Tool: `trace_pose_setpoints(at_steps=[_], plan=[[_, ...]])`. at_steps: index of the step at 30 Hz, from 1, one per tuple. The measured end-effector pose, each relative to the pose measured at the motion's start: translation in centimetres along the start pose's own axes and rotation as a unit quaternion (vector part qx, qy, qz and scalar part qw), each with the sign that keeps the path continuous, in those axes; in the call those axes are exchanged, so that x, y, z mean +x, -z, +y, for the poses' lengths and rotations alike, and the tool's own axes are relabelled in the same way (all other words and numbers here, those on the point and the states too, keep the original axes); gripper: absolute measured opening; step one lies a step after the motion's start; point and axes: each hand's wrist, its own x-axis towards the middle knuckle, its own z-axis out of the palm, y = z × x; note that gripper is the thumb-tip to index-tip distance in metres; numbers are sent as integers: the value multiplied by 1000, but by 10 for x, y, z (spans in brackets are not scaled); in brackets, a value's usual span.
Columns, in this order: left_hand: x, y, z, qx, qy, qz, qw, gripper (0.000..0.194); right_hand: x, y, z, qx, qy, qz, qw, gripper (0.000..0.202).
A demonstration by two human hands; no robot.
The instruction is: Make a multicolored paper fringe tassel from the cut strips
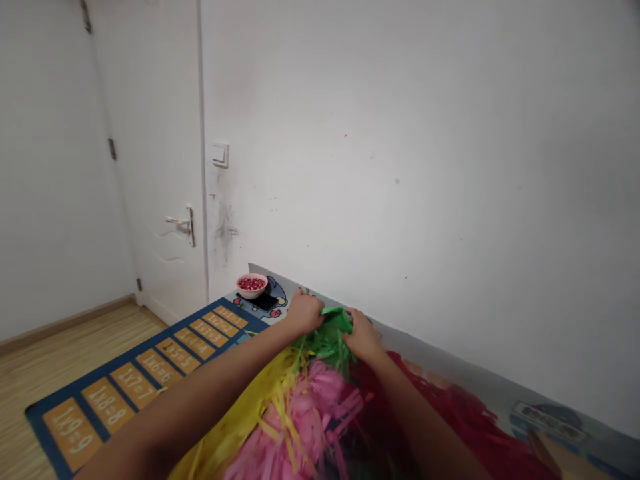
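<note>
Between my two hands is a bunch of green shredded paper (334, 339) near the back of the table. My left hand (305, 313) has its fingers closed on the left side of it. From the right, my right hand (364, 337) pinches the same green bunch. Below it lies a heap of pink paper strips (310, 413), with yellow strips (235, 407) along its left. Dark red strips (465, 420) spread out to the right, partly behind my right forearm.
A pink bowl (251, 287) of small red pieces stands at the far left corner beside a dark phone (263, 301). Multiplication cards in orange print cover the blue table mat (200, 313). A white wall (425, 167) rises behind the table; a white door (150, 147) is at left.
</note>
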Motion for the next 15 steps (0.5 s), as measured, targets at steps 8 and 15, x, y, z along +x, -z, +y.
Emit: trace_pose_setpoints(at_steps=[8,15], plan=[[8,13,-2,23,-81,47,995,19,-9,-11,-9,-148,31,45,987,23],[30,53,-57,48,-164,102,980,26,28,16,8,-140,86,32,986,27]])
